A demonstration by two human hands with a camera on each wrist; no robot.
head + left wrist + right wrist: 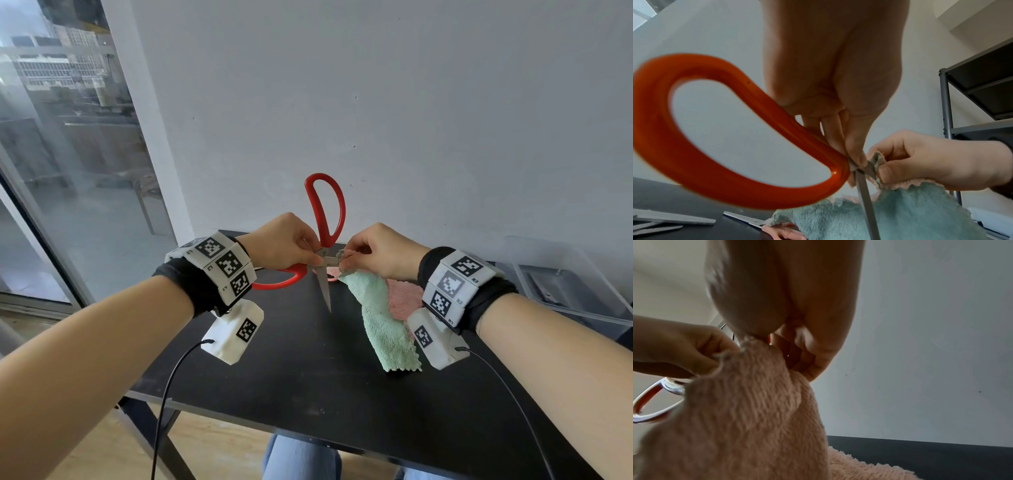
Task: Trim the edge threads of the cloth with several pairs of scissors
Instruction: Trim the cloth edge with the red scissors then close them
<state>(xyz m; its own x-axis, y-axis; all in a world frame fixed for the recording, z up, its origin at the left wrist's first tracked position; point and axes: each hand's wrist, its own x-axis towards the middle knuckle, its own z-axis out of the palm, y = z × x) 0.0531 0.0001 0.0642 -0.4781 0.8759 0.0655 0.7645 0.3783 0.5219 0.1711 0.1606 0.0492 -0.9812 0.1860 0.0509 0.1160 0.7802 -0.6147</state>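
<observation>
Spare scissors (745, 219) beside cloth (900, 216), shelf (978, 91) behind

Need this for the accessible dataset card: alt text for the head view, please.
A person's left hand grips wide-open red-handled scissors near the pivot, while the right hand pinches the edge of a green-and-pink cloth against one blade. The cloth's lower end lies on a black table before a plain grey wall; both wrists wear marker-covered camera bands.
</observation>
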